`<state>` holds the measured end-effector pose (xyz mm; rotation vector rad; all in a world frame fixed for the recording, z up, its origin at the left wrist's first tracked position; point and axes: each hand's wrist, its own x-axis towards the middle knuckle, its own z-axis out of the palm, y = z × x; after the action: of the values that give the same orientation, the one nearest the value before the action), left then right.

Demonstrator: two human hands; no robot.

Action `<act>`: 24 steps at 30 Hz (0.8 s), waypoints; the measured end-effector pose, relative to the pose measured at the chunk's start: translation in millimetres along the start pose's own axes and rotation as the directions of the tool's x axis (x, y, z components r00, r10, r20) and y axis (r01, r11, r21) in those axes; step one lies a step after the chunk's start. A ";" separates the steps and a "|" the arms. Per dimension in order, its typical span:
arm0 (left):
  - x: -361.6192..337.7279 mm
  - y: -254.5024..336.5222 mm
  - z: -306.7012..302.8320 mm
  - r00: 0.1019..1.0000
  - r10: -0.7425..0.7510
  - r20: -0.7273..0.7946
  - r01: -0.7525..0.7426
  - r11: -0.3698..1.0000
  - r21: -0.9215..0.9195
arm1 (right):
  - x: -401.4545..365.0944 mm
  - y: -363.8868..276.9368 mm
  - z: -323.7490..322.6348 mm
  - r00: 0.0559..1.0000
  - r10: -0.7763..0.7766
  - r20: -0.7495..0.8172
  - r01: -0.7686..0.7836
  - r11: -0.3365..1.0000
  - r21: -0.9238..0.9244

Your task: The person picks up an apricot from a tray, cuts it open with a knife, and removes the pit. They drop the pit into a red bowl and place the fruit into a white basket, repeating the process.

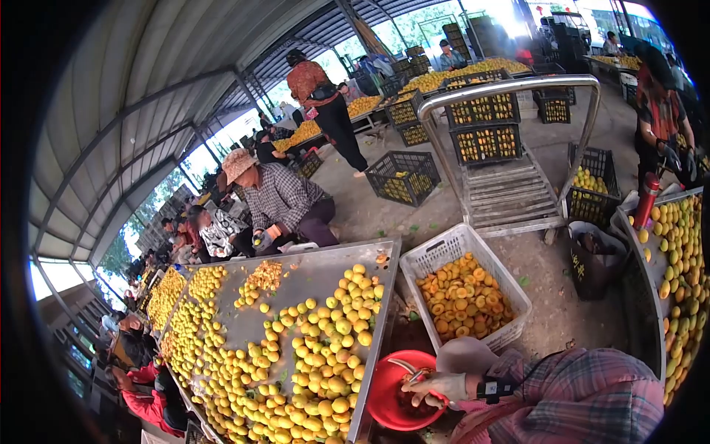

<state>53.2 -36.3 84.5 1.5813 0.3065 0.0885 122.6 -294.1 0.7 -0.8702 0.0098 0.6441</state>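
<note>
My right hand (438, 389), in a pale glove with a dark device strapped at the wrist, is closed around red-handled pliers (404, 365) with curved metal jaws. It is over a red bucket (381, 403) that has dark reddish bits inside. Beside the hand is a pale rounded shape (464, 355) that I cannot make out. My left hand is not visible. Left of the bucket, whole yellow apricots (325, 348) cover much of a tilted metal table (248, 337). A white crate (411, 275) beyond the bucket holds halved apricots (466, 296).
A metal trolley (510, 196) carries stacked black crates (484, 140). Another black crate (403, 177) stands on the floor. At right are a dark bucket (595, 259), a second fruit table (651, 296) and a red flask (647, 200). A person in a hat (285, 196) sits across the table.
</note>
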 end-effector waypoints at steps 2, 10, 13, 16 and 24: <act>-0.3 -15.9 7.0 0.966 -0.091 0.242 0.099 0.995 -0.024 | 5.2 18.4 27.0 0.998 0.037 -0.059 -0.043 0.994 -0.105; -15.9 -34.5 33.7 0.935 0.035 0.352 -0.010 0.997 -0.073 | -7.9 18.1 72.1 0.979 0.201 -0.037 -0.204 0.946 -0.253; -6.0 -60.1 26.2 0.916 0.163 0.365 -0.187 0.982 0.030 | -13.8 18.1 72.0 0.974 0.225 -0.029 -0.225 0.945 -0.238; -8.9 -62.2 27.2 0.916 0.189 0.354 -0.228 0.971 0.072 | -13.1 29.6 74.9 0.969 0.220 -0.113 -0.239 0.950 -0.202; -13.1 -48.6 21.0 0.966 0.019 0.259 -0.021 1.000 0.002 | -8.0 37.7 76.9 0.962 0.271 -0.042 -0.274 0.947 -0.169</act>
<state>39.0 -59.7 37.3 1.5799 0.0856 -0.1039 77.1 -225.8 26.7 -1.0532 0.0934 0.9059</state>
